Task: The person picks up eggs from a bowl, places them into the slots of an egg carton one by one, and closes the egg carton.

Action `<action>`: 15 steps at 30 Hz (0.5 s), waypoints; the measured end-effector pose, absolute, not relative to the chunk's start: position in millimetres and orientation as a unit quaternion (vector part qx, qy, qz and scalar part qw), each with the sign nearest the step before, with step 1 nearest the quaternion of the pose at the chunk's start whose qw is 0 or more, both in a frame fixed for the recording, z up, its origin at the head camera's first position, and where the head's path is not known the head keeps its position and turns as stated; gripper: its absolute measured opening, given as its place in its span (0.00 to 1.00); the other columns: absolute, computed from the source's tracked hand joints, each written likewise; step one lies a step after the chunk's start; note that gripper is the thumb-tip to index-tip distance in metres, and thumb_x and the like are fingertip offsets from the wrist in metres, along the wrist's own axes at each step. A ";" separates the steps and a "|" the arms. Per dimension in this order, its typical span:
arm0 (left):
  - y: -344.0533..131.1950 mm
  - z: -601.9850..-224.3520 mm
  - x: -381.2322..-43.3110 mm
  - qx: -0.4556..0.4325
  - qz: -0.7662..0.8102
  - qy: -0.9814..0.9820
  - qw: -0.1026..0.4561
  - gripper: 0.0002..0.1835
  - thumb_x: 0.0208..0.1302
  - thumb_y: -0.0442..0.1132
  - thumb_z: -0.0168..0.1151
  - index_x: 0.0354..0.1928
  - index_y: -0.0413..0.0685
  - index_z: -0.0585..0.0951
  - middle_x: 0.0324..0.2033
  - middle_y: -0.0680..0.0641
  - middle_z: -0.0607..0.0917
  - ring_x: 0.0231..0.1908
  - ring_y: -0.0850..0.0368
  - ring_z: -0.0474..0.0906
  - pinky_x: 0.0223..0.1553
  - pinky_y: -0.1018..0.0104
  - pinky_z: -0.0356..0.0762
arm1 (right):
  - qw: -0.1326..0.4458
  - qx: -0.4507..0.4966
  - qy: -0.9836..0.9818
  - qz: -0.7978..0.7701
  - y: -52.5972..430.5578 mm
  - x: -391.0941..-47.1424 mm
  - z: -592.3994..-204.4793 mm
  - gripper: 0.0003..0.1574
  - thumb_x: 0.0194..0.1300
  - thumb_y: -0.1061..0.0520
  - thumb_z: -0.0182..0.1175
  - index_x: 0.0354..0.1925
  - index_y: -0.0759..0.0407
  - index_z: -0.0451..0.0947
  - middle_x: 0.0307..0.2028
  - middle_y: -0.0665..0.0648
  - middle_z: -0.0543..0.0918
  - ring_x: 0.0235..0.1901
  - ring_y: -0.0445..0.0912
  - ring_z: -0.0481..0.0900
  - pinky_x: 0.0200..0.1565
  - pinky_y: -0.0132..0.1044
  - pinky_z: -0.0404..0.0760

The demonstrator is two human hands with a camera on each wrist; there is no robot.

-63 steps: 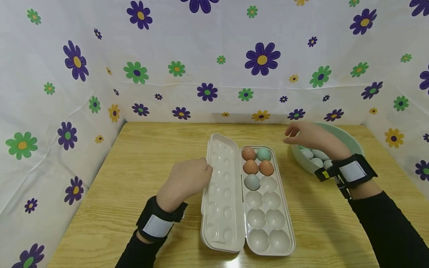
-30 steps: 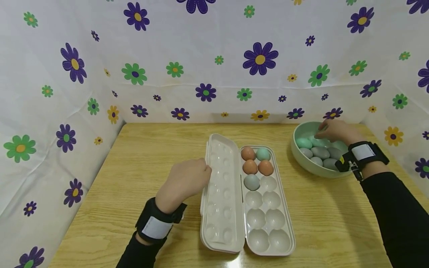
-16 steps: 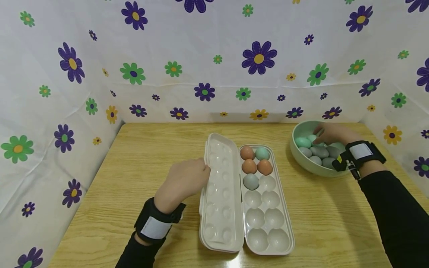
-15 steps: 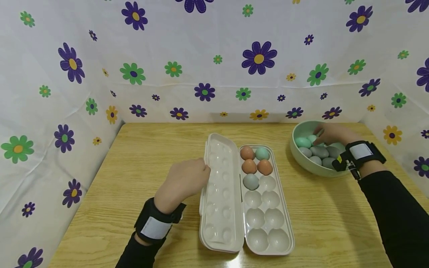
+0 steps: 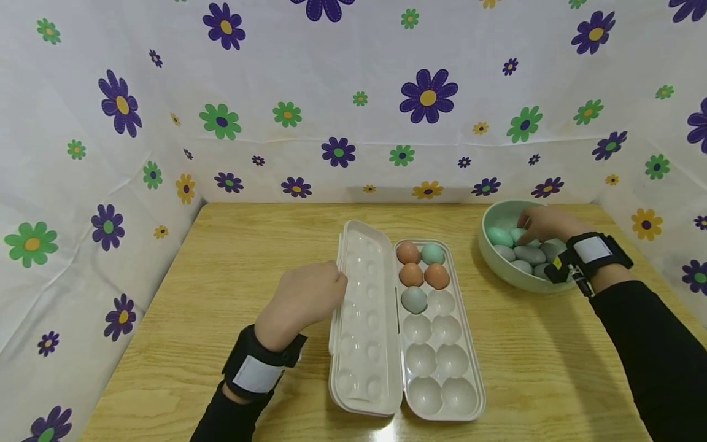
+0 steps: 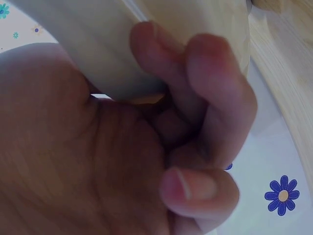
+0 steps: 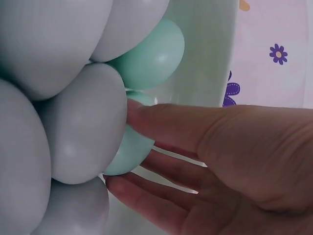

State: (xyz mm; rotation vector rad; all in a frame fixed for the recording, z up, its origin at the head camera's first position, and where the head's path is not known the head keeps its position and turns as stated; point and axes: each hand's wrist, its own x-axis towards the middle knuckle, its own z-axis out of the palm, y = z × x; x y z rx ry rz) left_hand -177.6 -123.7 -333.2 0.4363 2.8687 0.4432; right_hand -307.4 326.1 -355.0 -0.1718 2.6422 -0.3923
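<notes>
In the head view my left hand (image 5: 302,301) grips the left edge of the open lid (image 5: 367,319) of a white egg carton. The left wrist view shows its fingers curled at the lid's edge. My right hand (image 5: 547,224) reaches into a pale green bowl (image 5: 499,268). Up close in the right wrist view, its thumb and fingers pinch a mint green egg (image 7: 132,152), partly hidden behind a grey egg (image 7: 85,125). The carton's tray (image 5: 442,420) holds brown eggs (image 5: 411,274), a mint egg (image 5: 432,253) and a grey-blue egg (image 5: 414,300) in its far cups.
Several grey and mint eggs (image 5: 499,236) lie in the bowl around my right fingers. The carton stands open mid-table, left of the bowl. A flowered cloth (image 5: 331,92) hangs behind the wooden table (image 5: 248,233) and along both sides.
My right hand has moved from over the bowl's left rim down into the bowl, and its fingers have closed in on a mint egg. My left hand has stayed on the lid.
</notes>
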 end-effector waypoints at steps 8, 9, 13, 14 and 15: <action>-123.4 -333.8 -177.7 0.149 0.150 0.972 0.099 0.18 0.76 0.41 0.42 0.27 0.45 0.76 0.18 0.52 0.67 0.20 0.57 0.68 0.20 0.65 0.61 | 0.216 -0.050 0.967 -0.124 323.2 -307.9 -353.3 0.27 0.65 0.59 0.67 0.54 0.77 0.73 0.52 0.78 0.78 0.44 0.63 0.80 0.48 0.55 0.82; -123.4 -333.9 -177.7 0.148 0.149 0.972 0.099 0.18 0.76 0.41 0.41 0.27 0.46 0.76 0.18 0.52 0.67 0.20 0.57 0.68 0.20 0.65 0.61 | 0.214 -0.047 0.968 -0.121 322.2 -307.7 -353.0 0.27 0.64 0.59 0.67 0.54 0.76 0.73 0.52 0.79 0.78 0.44 0.64 0.80 0.48 0.55 0.82; -123.0 -332.9 -177.6 0.148 0.147 0.973 0.102 0.19 0.76 0.41 0.41 0.27 0.46 0.75 0.18 0.52 0.67 0.20 0.57 0.68 0.21 0.64 0.62 | 0.203 -0.050 0.971 -0.112 320.5 -307.1 -352.2 0.26 0.62 0.59 0.69 0.51 0.75 0.74 0.49 0.77 0.79 0.43 0.62 0.80 0.47 0.54 0.82; -123.0 -332.7 -177.6 0.148 0.146 0.973 0.103 0.19 0.76 0.41 0.41 0.27 0.46 0.75 0.18 0.52 0.67 0.20 0.57 0.68 0.21 0.64 0.63 | 0.200 -0.054 0.972 -0.112 320.8 -306.6 -351.9 0.25 0.62 0.60 0.69 0.51 0.76 0.75 0.48 0.76 0.80 0.42 0.62 0.80 0.46 0.54 0.82; -122.9 -332.3 -177.7 0.148 0.145 0.973 0.105 0.19 0.76 0.41 0.41 0.27 0.46 0.76 0.18 0.52 0.67 0.20 0.57 0.68 0.21 0.64 0.63 | 0.195 -0.058 0.973 -0.110 321.3 -306.1 -351.8 0.25 0.61 0.60 0.69 0.50 0.76 0.75 0.46 0.75 0.80 0.41 0.61 0.80 0.45 0.53 0.82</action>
